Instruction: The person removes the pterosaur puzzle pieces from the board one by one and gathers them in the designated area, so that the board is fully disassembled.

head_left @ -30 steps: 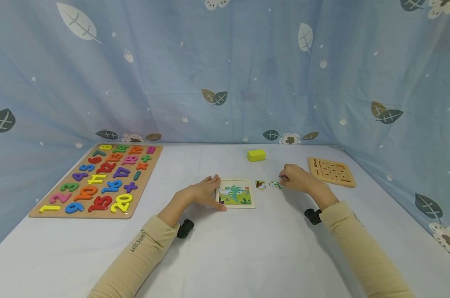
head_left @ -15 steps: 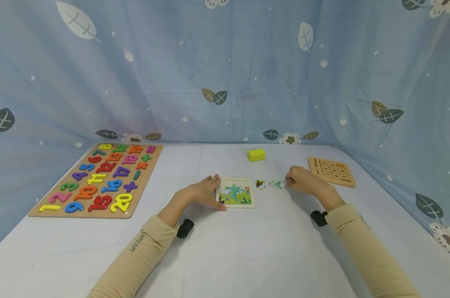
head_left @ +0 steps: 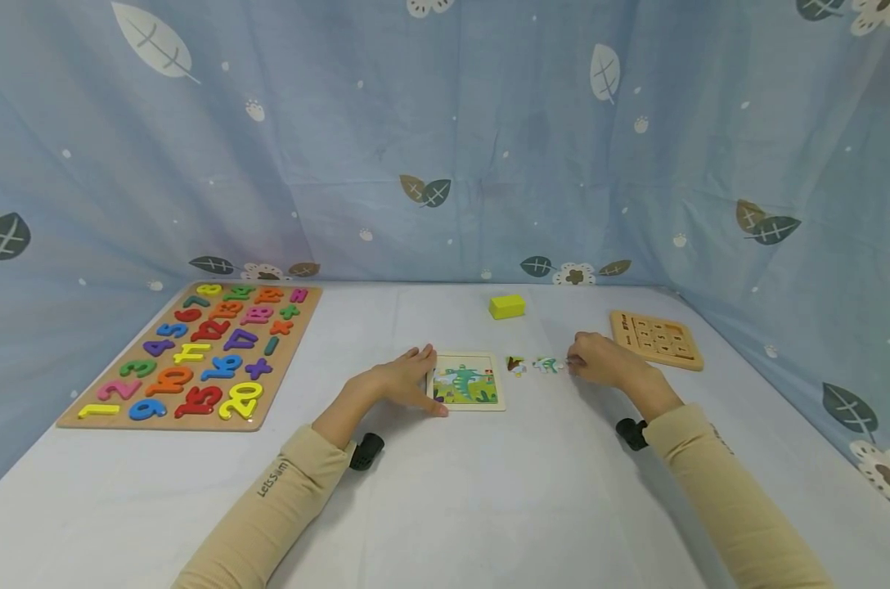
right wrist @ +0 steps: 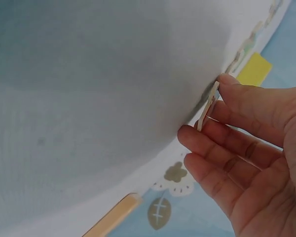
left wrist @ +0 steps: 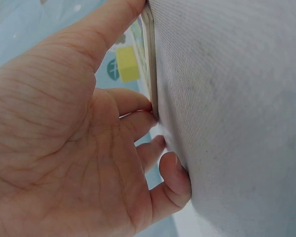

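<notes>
In the head view my left hand (head_left: 404,383) holds a framed dinosaur jigsaw puzzle (head_left: 474,384) at its left side, thumb at the near corner and fingers at the far one. The left wrist view has the puzzle's edge (left wrist: 151,64) between thumb and fingertips. To the puzzle's right lie a brown-and-green jigsaw piece (head_left: 515,366) and a green-and-white patterned piece (head_left: 546,365). Just right of these, my right hand (head_left: 598,358) pinches a thin jigsaw piece (right wrist: 208,106), seen nearly edge-on in the right wrist view; its picture is mostly hidden.
A board of colourful numbers (head_left: 195,360) lies at the left. A yellow-green block (head_left: 507,307) stands behind the loose pieces. At the right is a wooden number-tile board (head_left: 656,339). A patterned blue curtain (head_left: 445,147) hangs behind the white-covered table (head_left: 452,507).
My right hand has shifted a little to the right, uncovering more of the green-and-white piece, then almost stops. My left hand and the framed puzzle stay in place.
</notes>
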Demonstrator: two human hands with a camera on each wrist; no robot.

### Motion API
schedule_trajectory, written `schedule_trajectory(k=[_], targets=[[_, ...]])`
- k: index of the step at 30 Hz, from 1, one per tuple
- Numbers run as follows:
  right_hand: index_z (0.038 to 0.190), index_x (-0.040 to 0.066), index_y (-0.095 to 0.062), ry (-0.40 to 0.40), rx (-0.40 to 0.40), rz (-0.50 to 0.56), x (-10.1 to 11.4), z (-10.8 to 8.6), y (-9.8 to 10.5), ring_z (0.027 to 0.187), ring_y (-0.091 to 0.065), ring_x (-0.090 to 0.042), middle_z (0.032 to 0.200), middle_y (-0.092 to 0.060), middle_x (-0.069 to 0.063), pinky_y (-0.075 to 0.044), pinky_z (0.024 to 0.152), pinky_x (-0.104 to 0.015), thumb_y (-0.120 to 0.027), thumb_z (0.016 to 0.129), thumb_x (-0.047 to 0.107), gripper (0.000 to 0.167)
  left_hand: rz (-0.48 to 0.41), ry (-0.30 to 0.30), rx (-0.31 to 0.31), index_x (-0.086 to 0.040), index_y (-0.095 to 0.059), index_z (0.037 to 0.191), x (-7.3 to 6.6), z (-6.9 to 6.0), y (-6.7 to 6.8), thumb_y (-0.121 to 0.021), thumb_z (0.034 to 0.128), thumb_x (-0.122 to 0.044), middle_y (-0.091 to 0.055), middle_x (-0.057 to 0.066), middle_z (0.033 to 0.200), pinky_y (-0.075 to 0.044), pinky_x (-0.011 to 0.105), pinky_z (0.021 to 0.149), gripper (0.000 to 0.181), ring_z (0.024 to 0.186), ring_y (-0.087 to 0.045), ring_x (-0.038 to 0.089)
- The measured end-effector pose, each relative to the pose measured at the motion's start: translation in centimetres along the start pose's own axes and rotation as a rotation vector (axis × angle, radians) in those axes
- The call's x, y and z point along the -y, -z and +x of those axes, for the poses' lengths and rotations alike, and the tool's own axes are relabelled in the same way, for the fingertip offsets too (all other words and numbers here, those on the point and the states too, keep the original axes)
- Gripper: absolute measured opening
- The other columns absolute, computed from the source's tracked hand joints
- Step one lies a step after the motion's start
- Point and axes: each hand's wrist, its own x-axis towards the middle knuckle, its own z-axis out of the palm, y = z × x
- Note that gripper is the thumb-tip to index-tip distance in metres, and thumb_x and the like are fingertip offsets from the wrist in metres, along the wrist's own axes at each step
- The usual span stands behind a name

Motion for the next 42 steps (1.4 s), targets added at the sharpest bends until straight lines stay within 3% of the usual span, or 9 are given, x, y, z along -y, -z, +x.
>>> schedule_trajectory(k=[11, 17, 25, 30, 36, 42], targets=[[0.087, -0.001, -0.073, -0.048, 0.047, -0.035, -0.12, 0.19, -0.03, 0.067, -0.043, -0.013, 0.074, -0.054, -0.003, -0.038, 0.061, -0.026, -0.066, 0.087, 0.005, 0.009, -0.007, 0.001, -0.004, -0.004, -0.008, 0.155, 0.07, 0.03, -0.07, -0.070, 0.0830, -0.050, -0.002, 0.011, 0.163, -0.015, 0.060, 0.116, 0.105, 0.151, -0.003, 0.031], [0.102, -0.006, -0.072, -0.088, 0.076, -0.028, -0.10, 0.28, 0.11, 0.072, -0.049, -0.015, 0.084, -0.062, -0.008, -0.044, 0.065, -0.029, -0.066, 0.088, 0.007, 0.020, 0.003, 0.001, -0.001, -0.004, -0.008, 0.155, 0.08, 0.06, -0.06, -0.070, 0.0831, -0.050, -0.002, 0.011, 0.163, -0.015, 0.060, 0.117, 0.105, 0.151, -0.002, 0.031], [0.090, -0.002, -0.074, -0.099, 0.084, -0.018, 0.09, 0.37, 0.29, 0.067, -0.047, -0.013, 0.073, -0.057, -0.004, -0.039, 0.060, -0.026, -0.065, 0.086, 0.005, 0.012, 0.011, 0.000, -0.001, -0.003, -0.008, 0.154, 0.00, 0.15, -0.09, -0.070, 0.0829, -0.051, -0.002, 0.012, 0.163, -0.016, 0.058, 0.118, 0.106, 0.151, -0.003, 0.031], [0.102, -0.007, -0.072, -0.122, 0.089, -0.025, -0.24, 0.31, 0.10, 0.069, -0.049, -0.015, 0.077, -0.062, -0.006, -0.042, 0.062, -0.027, -0.064, 0.086, 0.009, 0.023, 0.013, 0.002, -0.005, -0.002, -0.009, 0.154, -0.07, 0.03, -0.10, -0.070, 0.0828, -0.050, -0.003, 0.012, 0.163, -0.017, 0.058, 0.117, 0.106, 0.151, -0.005, 0.032], [0.098, -0.006, -0.072, -0.122, 0.097, -0.022, -0.30, 0.33, 0.15, 0.064, -0.046, -0.014, 0.068, -0.055, -0.003, -0.038, 0.057, -0.026, -0.063, 0.087, 0.010, 0.022, 0.004, 0.004, -0.003, -0.003, -0.008, 0.154, -0.20, -0.05, -0.02, -0.070, 0.0830, -0.050, -0.002, 0.012, 0.163, -0.016, 0.057, 0.118, 0.106, 0.151, -0.003, 0.031], [0.105, -0.008, -0.070, -0.135, 0.091, -0.001, -0.26, 0.38, 0.42, 0.068, -0.050, -0.016, 0.075, -0.061, -0.007, -0.042, 0.060, -0.028, -0.062, 0.086, 0.011, 0.029, -0.014, -0.006, -0.005, -0.002, -0.009, 0.154, -0.16, -0.20, 0.05, -0.071, 0.0833, -0.048, -0.003, 0.013, 0.163, -0.015, 0.057, 0.118, 0.104, 0.151, -0.002, 0.032]])
